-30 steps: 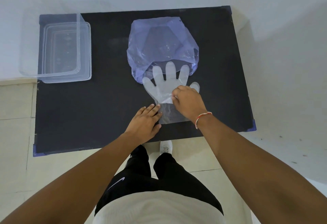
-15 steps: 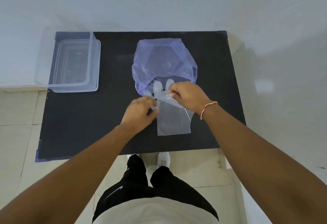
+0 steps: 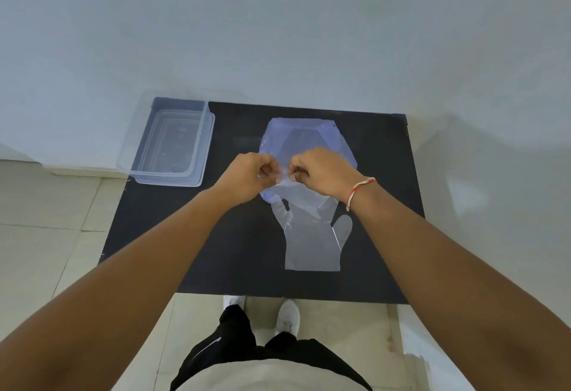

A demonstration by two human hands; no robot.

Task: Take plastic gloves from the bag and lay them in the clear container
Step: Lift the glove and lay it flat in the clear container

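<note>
A: Both hands were up over the bag [image 3: 304,140]. Left hand [image 3: 247,179] and right hand [image 3: 321,174] each had a pinch grip clenched on the top edge of one plastic glove [image 3: 293,192].

B: Where was the rest?

A: Second glove [image 3: 312,245] lay flat on the black bench [image 3: 216,236], fingers toward the bag mouth, cuff toward me. Clear container [image 3: 171,143] sat at the far-left corner, well apart from both.
</note>
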